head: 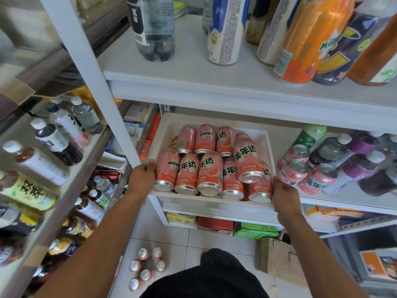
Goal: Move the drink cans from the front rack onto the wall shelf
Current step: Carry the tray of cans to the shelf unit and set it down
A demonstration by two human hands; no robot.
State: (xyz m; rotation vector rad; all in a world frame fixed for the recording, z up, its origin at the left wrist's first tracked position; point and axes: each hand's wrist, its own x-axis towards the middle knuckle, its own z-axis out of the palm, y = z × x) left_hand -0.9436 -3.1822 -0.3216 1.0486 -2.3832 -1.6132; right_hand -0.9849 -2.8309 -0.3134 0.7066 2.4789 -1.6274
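Cans: salmon-pink, white and red lettering, silver ends. Tray: white. Shelf: white. Tall bottle: orange, green lettering. Floor cans: orange, silver tops. Box: green.

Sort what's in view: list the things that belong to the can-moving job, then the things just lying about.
Job:
- pink cans piled in the white tray
- left hand and right hand, each with a grip on a tray side
- upright pink cans on the shelf
- floor cans

Lying about:
- orange Mirinda bottle
- clear water bottle
- cardboard box
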